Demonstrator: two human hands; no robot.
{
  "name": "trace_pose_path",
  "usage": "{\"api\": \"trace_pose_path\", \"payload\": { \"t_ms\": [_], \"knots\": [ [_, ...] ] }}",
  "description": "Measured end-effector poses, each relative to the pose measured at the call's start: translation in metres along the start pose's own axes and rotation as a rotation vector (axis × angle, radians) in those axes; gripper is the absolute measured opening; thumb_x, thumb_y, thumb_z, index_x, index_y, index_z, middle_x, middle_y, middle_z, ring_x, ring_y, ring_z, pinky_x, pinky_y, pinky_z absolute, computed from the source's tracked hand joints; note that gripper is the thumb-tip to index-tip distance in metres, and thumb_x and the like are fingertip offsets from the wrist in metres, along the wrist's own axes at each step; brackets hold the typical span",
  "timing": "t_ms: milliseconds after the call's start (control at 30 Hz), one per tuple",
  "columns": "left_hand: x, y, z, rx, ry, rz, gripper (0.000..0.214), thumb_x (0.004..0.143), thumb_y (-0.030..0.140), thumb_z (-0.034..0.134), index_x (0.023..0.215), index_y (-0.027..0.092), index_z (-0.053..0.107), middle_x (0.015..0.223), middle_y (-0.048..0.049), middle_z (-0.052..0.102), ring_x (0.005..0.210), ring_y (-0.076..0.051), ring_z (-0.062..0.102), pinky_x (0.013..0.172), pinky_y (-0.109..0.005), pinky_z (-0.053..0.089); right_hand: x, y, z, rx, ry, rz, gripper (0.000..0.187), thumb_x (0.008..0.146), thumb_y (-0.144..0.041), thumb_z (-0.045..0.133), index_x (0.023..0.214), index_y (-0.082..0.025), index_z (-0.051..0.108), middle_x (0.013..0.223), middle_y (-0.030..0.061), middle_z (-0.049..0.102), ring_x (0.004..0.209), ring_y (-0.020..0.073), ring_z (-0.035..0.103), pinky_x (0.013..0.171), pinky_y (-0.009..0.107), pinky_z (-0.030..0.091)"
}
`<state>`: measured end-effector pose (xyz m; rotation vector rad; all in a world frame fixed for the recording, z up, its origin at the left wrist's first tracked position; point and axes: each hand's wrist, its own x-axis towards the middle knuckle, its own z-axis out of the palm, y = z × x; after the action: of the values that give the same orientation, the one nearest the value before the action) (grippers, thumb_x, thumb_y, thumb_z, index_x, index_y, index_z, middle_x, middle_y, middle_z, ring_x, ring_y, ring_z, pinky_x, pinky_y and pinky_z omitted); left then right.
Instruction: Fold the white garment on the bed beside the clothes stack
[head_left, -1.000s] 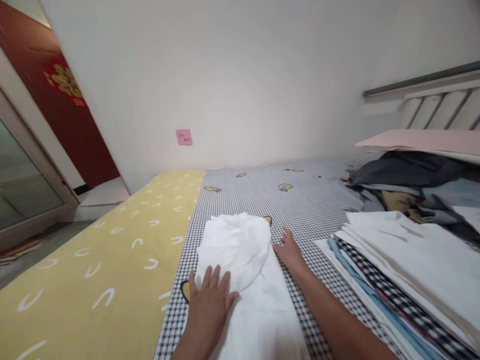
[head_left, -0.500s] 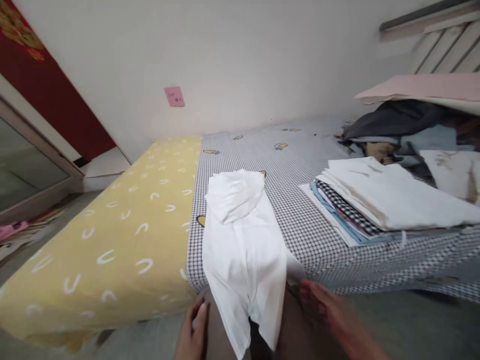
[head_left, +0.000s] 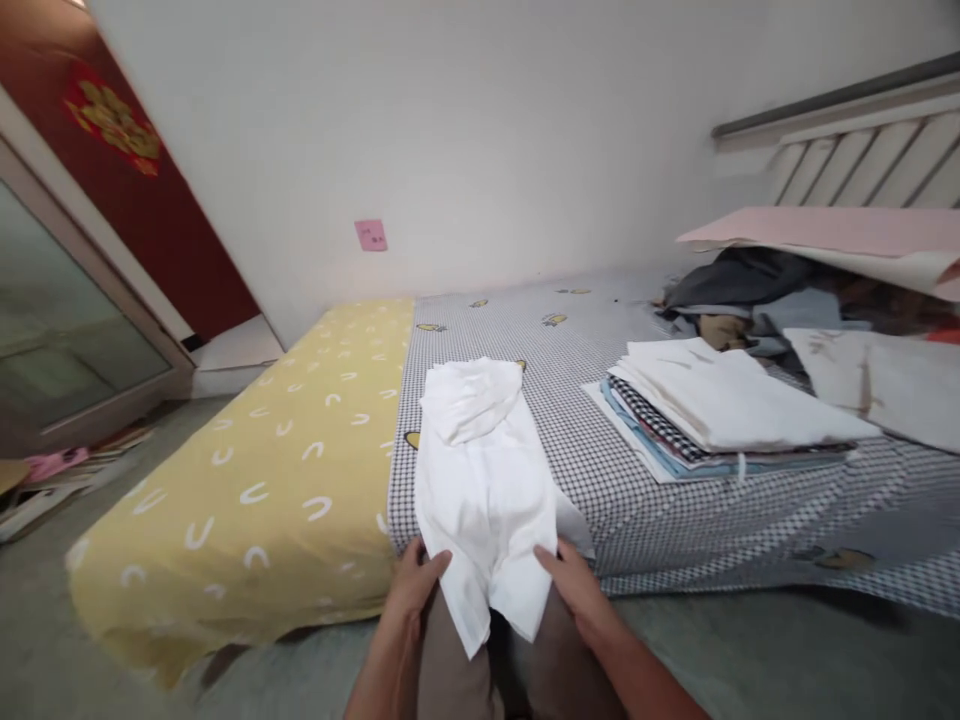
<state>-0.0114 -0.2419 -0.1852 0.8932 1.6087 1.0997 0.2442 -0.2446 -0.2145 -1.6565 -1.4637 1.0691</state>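
A bed (head_left: 525, 330) under a black-and-white checked sheet (head_left: 660, 520) stands against a white wall, with a yellow cover printed with white arcs (head_left: 255, 480) spread over its left part. A white garment (head_left: 484, 480) lies lengthwise near the middle, its top folded back and its lower end hanging over the near edge. To the right sits a stack of folded cloths (head_left: 712, 410), white on top, with a loose heap of dark and grey clothes (head_left: 750, 290) behind it toward the headboard.
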Motion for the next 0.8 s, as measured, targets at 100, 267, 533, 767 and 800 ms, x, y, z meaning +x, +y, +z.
{"api": "trace_pose_path", "payload": {
  "t_ms": [100, 267, 533, 767, 800],
  "knots": [
    [-0.012, 0.009, 0.000, -0.120, -0.073, 0.014, 0.059, 0.048, 0.046, 0.089, 0.096, 0.017, 0.071, 0.097, -0.0088, 0.078, 0.093, -0.026, 0.070, 0.086, -0.036, 0.054, -0.008, -0.007, -0.015, 0.386, -0.027, 0.089, 0.064, 0.083, -0.058, 0.045, 0.122, -0.012, 0.065, 0.113, 0.0160, 0.075, 0.114, 0.0321, 0.068, 0.096, 0.045, 0.055],
    [-0.037, 0.029, -0.013, -0.256, -0.144, -0.003, 0.051, 0.060, 0.061, 0.083, 0.077, 0.017, 0.066, 0.074, -0.0061, 0.075, 0.074, -0.022, 0.070, 0.072, -0.032, 0.054, -0.022, -0.033, -0.034, 0.907, -0.116, 0.259, 0.052, 0.069, -0.054, 0.072, 0.108, -0.019, 0.071, 0.107, 0.0136, 0.078, 0.110, 0.0349, 0.069, 0.098, 0.047, 0.053],
    [-0.045, 0.035, -0.015, -0.533, -0.243, -0.336, 0.038, 0.059, 0.037, 0.090, 0.081, 0.016, 0.067, 0.078, -0.0137, 0.077, 0.086, -0.032, 0.074, 0.078, -0.042, 0.060, -0.024, -0.027, -0.026, 0.925, -0.199, 0.274, 0.065, 0.065, -0.047, 0.076, 0.124, -0.023, 0.061, 0.111, 0.0114, 0.077, 0.104, 0.0355, 0.071, 0.090, 0.049, 0.055],
    [-0.047, -0.007, -0.004, -0.352, -0.087, -0.208, 0.042, 0.053, 0.028, 0.089, 0.074, 0.021, 0.054, 0.065, -0.0019, 0.071, 0.063, -0.019, 0.068, 0.063, -0.030, 0.054, -0.031, 0.020, -0.033, 0.769, -0.129, 0.272, 0.109, 0.053, -0.040, 0.084, 0.148, -0.025, 0.032, 0.083, 0.0038, 0.077, 0.068, 0.0296, 0.071, 0.065, 0.042, 0.055],
    [-0.050, -0.007, -0.004, -0.338, -0.080, -0.202, 0.043, 0.052, 0.028, 0.089, 0.074, 0.021, 0.054, 0.064, -0.0009, 0.070, 0.061, -0.017, 0.066, 0.061, -0.028, 0.052, -0.037, 0.018, -0.036, 0.759, -0.132, 0.264, 0.112, 0.055, -0.041, 0.083, 0.151, -0.025, 0.027, 0.080, 0.0022, 0.076, 0.062, 0.0265, 0.069, 0.058, 0.037, 0.052]
  ]
}}
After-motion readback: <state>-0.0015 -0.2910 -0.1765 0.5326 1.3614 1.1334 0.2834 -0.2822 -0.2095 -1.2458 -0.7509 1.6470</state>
